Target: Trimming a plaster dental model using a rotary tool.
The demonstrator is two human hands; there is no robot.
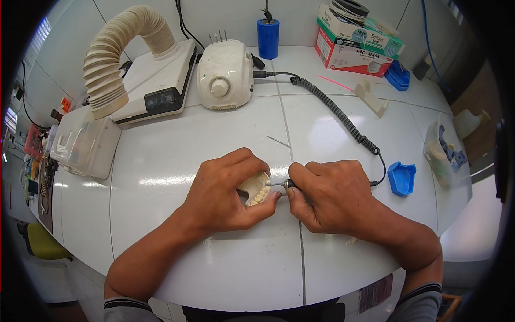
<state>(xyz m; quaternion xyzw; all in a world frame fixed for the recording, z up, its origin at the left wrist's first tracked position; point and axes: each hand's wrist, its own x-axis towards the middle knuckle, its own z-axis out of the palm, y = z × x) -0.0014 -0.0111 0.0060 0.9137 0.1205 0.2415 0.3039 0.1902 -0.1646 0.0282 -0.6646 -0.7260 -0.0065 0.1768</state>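
Near the middle of the bench, my left hand (228, 190) is wrapped round a cream dental cast (255, 193) with a row of teeth. My right hand (327, 196) grips a dark rotary handpiece (291, 183) with a metal shank. Its small tip (270, 184) is at the teeth of the cast; whether it touches them I cannot tell. A coiled grey cord (332, 112) runs from a white control unit (225, 75) to the handpiece. A thin metal piece (278, 141) lies beyond my hands, and a blue plastic tray (402, 178) lies right of my right hand.
The white bench (177, 249) holds an extractor with a ribbed hose (107, 64), a clear box (86, 147) at left, a blue canister (268, 45), stacked cardboard boxes (351, 56), a blue container (397, 79), a pale holder (371, 99) and a clear bin (440, 155) at right.
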